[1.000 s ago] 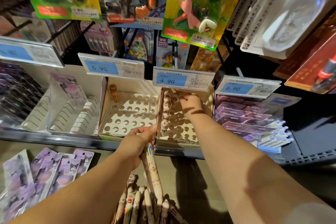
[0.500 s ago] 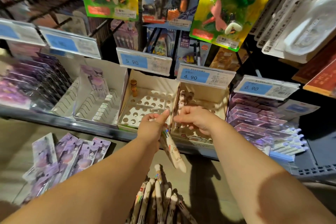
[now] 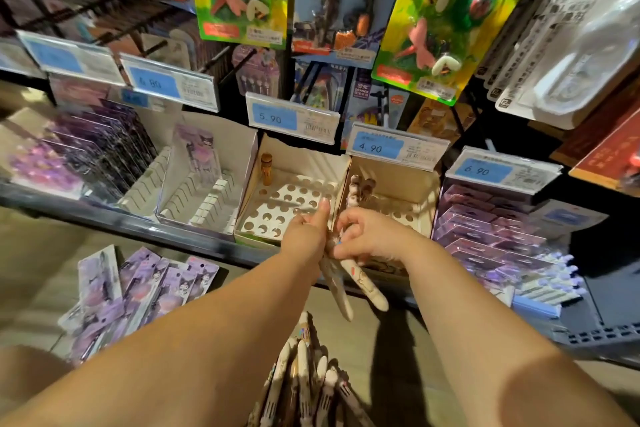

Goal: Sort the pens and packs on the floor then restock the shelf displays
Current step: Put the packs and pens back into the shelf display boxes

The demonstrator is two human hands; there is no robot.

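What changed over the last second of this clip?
The right hand drew back from the 4.90 box to the left hand and now pinches one of the pens held there. The left hand kept its grip; floor pens and purple packs lay untouched.

A stationery shop: price tags (image 3: 393, 147), hanging toy packs (image 3: 440, 17), pen displays (image 3: 291, 204).
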